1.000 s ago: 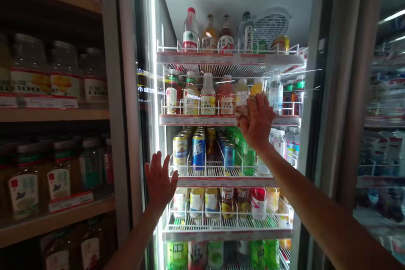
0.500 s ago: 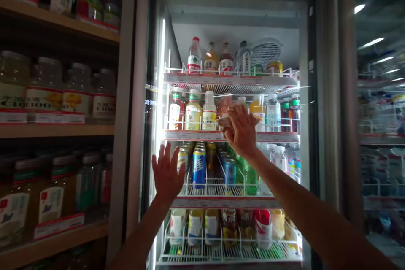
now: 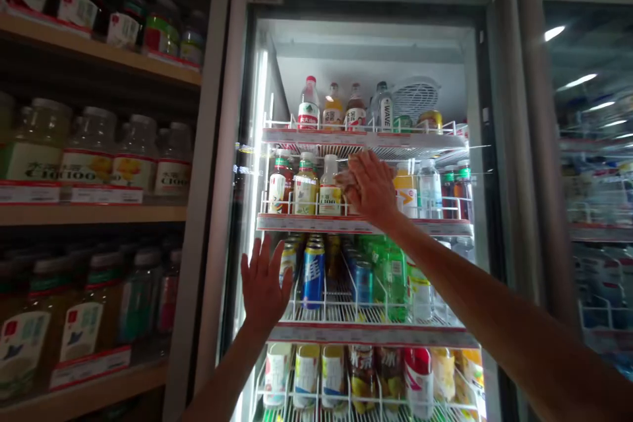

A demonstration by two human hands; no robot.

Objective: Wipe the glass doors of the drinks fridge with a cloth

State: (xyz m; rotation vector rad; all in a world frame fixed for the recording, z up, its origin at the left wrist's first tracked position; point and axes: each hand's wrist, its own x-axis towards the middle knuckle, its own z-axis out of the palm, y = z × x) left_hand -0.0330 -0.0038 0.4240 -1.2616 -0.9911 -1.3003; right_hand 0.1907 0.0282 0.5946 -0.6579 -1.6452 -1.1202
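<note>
Against the cooler door (image 3: 236, 112), pressing flat with open left hand (image 3: 262, 287), right hand (image 3: 372, 188) clamped on a cloth (image 3: 345, 182) at second-shelf height; probably midway, lower glass not yet wiped.

i see the glass door (image 3: 246, 165) standing across the bottles (image 3: 306, 186) behind it; in front of it i have open room, left of it packed shelves (image 3: 99, 212).

My pale cloth (image 3: 345, 183) sat crumpled, pressed against the cooler's upright glass door (image 3: 242, 211) (clear, streaked with reflections), level with the second row of bottles (image 3: 305, 186).
</note>
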